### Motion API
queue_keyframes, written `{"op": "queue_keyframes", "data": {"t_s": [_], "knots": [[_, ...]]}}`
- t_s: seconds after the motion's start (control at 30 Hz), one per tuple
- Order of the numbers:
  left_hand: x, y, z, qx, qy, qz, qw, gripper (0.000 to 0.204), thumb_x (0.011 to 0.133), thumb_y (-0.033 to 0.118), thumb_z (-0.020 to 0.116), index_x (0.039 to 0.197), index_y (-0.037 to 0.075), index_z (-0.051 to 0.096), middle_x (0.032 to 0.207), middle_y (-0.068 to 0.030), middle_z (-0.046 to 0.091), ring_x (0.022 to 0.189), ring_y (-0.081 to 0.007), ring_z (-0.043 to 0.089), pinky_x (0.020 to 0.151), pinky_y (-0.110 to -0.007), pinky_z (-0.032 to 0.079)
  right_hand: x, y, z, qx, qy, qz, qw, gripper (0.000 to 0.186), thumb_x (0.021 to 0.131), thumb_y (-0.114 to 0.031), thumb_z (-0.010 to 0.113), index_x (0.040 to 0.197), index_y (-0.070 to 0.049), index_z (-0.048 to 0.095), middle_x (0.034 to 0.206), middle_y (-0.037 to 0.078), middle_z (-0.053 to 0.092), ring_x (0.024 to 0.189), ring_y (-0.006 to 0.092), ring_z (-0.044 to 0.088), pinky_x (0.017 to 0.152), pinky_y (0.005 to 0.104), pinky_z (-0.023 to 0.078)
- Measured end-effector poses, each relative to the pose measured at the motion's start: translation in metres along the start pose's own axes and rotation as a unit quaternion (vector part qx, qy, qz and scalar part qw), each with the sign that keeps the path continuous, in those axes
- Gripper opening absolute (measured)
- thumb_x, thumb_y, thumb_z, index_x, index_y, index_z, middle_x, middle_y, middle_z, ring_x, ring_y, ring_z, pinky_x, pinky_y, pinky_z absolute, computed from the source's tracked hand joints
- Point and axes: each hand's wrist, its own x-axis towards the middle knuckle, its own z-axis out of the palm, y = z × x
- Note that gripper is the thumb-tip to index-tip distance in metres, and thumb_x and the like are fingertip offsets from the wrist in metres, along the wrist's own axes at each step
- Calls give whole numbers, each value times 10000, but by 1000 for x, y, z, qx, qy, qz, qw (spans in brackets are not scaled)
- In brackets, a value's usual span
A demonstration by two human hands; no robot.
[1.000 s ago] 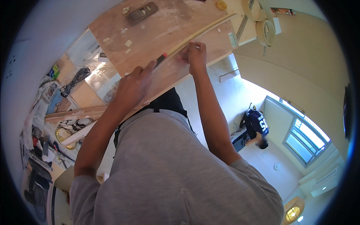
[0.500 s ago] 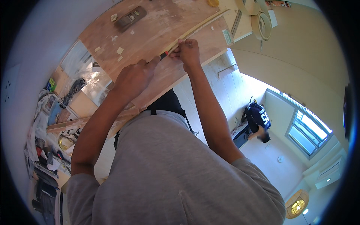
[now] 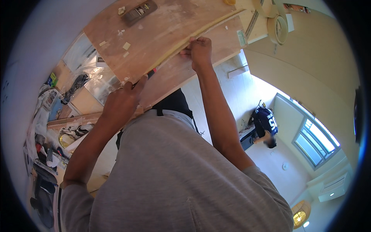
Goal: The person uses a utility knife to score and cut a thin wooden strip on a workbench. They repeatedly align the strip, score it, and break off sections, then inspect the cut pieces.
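Observation:
A long, thin pale strip (image 3: pixel 216 25) runs diagonally over a reddish-brown wooden board (image 3: pixel 104 25). At the strip's near left part, my left hand (image 3: pixel 120 103) is closed round a slim black-and-red tool (image 3: pixel 152 72), its kind not plain because the fingers cover much of it. Further along the strip, my right hand (image 3: pixel 201 53) is closed with its fingertips pinching the strip's edge. Small pale offcuts (image 3: pixel 126 46) lie on the board left of the strip. A dark, block-shaped tool (image 3: pixel 140 12) rests at the board's far side.
A pale coiled roll (image 3: pixel 277 30) stands at the far right. Plastic-wrapped clutter and cables (image 3: pixel 75 87) fill the left side beside a wooden rail (image 3: pixel 73 124). At the right, a person (image 3: pixel 265 123) in a dark numbered shirt bends over near a window (image 3: pixel 317 139).
My left hand has drawn the black-and-red tool back along the strip, toward the near left. My right hand has stayed pinching the strip, and the gap between my hands has widened.

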Motion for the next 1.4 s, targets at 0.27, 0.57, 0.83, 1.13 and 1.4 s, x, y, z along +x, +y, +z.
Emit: {"op": "queue_keyframes", "data": {"t_s": [0.27, 0.57, 0.83, 1.13, 1.4], "knots": [[-1, 7, -4, 2, 22, 2, 1000, 637, 902, 88, 688, 1502, 77, 477, 979, -205, 674, 779, -368, 742, 660, -447, 616, -47, 25, 17, -45, -45, -24, 998, 409, 1009, -146, 702, 1219, 15, 390, 861, 142, 624, 580, 219, 680, 499, 327, 591], [-6, -6, -1, 9, 18, 21, 1000, 626, 923, 111, 672, 1517, 102, 476, 907, -203, 669, 750, -363, 729, 643, -457, 600, -38, 39, 25, -4, -25, -2, 1000, 292, 973, -98, 735, 1071, 45, 499, 763, 126, 661, 553, 206, 691, 457, 315, 571], [-76, -26, -3, -19, -48, -47, 998, 553, 988, 132, 623, 1522, 108, 485, 912, -203, 661, 796, -387, 711, 686, -500, 582, -46, 42, 28, 3, -14, -37, 999, 338, 977, -128, 747, 1112, 24, 477, 825, 120, 660, 618, 209, 704, 491, 326, 580], [-39, -51, -16, -196, 191, -32, 961, 458, 1003, 76, 613, 1460, 98, 601, 903, -189, 682, 742, -361, 670, 723, -399, 548, -47, 46, -13, -12, 16, -29, 999, 373, 1011, -300, 724, 1164, -33, 513, 858, 102, 649, 609, 203, 688, 470, 330, 548], [47, -37, 39, -234, 256, 6, 938, 540, 1032, 125, 609, 1561, 150, 502, 983, -197, 621, 826, -366, 652, 758, -459, 529, 35, 2, -28, -135, 92, -110, 980, 364, 993, -284, 723, 1131, 4, 549, 846, 120, 663, 613, 233, 690, 515, 350, 575]]}}
